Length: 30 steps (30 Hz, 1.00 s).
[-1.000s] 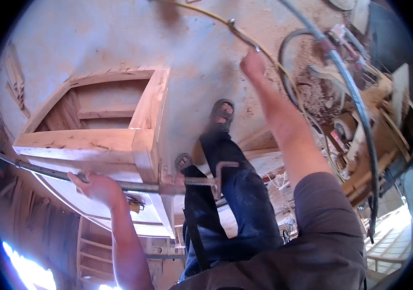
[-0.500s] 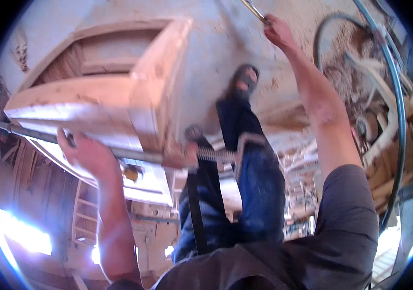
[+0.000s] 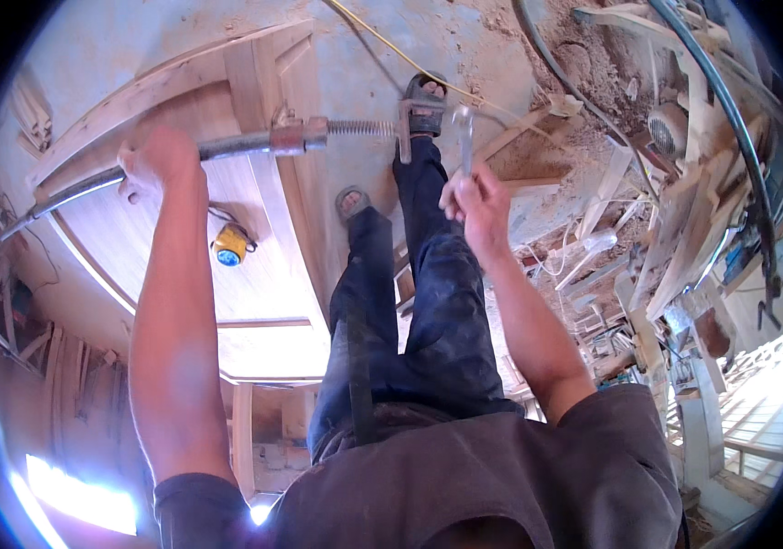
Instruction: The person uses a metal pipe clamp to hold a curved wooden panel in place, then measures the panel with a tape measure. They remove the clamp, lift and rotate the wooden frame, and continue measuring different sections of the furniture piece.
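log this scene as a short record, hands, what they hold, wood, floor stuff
left hand: closed around the bar of a long metal clamp
right hand: holding a blurred metal tool
clamp position: crosses in front of a wooden piece; contact unclear
clamp screw: threaded, toward the person's right
yellow object: appears to rest on the wooden piece
floor: thin yellow hose, wood scraps at right
feet: dark sandals

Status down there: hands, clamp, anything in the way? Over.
Left hand gripping bar clamp. Right hand gripping blurred slim tool. Clamp crosses over wooden frame, contact unclear. Yellow object on pale panel, clear of both hands.
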Tool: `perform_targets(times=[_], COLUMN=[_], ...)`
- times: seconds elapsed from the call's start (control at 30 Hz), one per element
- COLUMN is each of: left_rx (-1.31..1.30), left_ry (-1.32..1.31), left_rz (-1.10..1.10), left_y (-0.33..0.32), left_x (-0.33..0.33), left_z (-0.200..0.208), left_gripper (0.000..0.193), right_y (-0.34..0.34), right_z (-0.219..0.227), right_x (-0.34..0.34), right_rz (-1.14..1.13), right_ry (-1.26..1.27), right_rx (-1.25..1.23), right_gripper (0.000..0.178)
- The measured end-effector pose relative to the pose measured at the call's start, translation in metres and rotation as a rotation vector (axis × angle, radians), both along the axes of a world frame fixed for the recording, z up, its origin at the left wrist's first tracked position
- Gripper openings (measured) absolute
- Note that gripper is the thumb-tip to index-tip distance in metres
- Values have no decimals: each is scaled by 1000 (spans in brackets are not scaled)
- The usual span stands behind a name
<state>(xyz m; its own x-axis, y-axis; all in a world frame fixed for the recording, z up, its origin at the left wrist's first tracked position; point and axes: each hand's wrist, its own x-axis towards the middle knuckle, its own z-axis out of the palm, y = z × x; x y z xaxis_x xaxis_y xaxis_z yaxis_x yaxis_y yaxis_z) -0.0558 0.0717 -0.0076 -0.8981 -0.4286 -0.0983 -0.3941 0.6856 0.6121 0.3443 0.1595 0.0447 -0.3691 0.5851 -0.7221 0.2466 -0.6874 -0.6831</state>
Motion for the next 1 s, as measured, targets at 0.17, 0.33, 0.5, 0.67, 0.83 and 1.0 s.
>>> perform_targets(times=[0.17, 0.33, 0.5, 0.67, 0.83, 1.0], left_rx=[144, 224, 271, -99, -417, -483], left_ry=[44, 88, 101, 57, -21, -89], left_rz=[101, 183, 263, -6, -202, -242], left_y=[12, 20, 25, 7, 6, 20], left_x=[2, 3, 3, -5, 3, 10], left_z=[-3, 0, 3, -14, -6, 10], left_gripper=[53, 58, 62, 49, 44, 48], right_y=[-65, -85, -98, -91, -42, 47], right_z=[15, 18, 9, 63, 131, 134], right_x=[-14, -31, -32, -39, -80, -110], right_rz=[-26, -93, -196, -183, -100, 356], right_ry=[100, -9, -35, -167, -341, -489], right_rx=[-13, -119, -114, -116, 354, 974], right_gripper=[26, 30, 27, 26, 31, 21])
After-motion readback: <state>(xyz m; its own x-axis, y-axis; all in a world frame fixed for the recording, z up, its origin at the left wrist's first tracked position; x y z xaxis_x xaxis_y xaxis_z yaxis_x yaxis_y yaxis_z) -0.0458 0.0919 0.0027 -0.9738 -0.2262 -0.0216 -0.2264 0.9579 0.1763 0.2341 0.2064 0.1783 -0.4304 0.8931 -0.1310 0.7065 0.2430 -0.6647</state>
